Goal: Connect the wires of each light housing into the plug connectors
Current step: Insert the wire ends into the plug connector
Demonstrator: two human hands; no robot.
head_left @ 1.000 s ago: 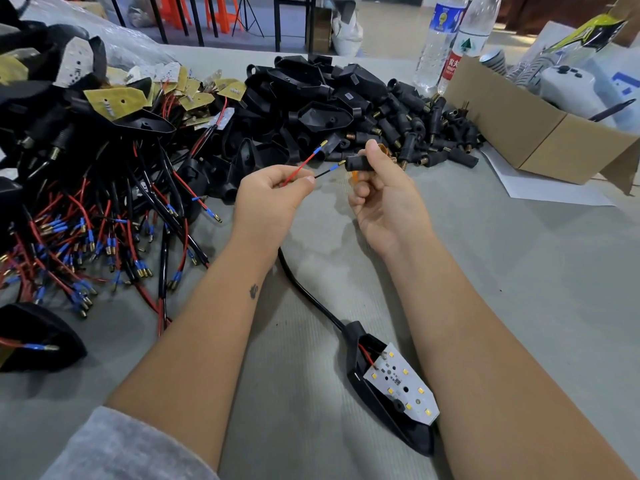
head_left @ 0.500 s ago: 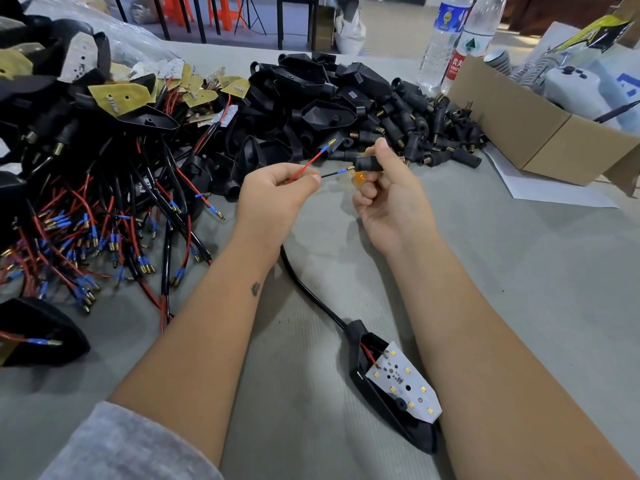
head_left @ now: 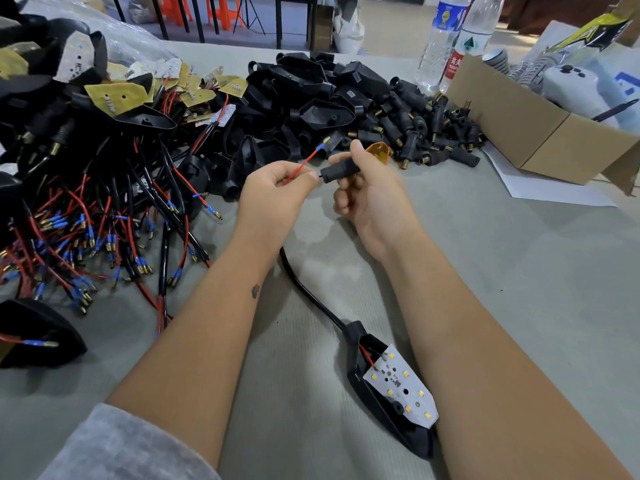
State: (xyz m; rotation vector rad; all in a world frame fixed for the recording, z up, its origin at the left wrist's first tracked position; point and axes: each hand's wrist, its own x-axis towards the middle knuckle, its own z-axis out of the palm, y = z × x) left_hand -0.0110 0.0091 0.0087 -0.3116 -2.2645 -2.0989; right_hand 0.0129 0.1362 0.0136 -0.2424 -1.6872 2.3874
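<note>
The black wire (head_left: 318, 176) now sits inside the plug connector (head_left: 341, 169), gripped by the right hand (head_left: 367, 192); the left hand (head_left: 273, 195) fingers pinch the red wire (head_left: 302, 165), not yet connected.

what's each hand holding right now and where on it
Left hand pinches the red wire partway along, its tipped end free. Right hand grips the black plug connector round its body.

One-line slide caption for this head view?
Left hand pinches red wire while right hand holds black plug connector above light housing.
</note>
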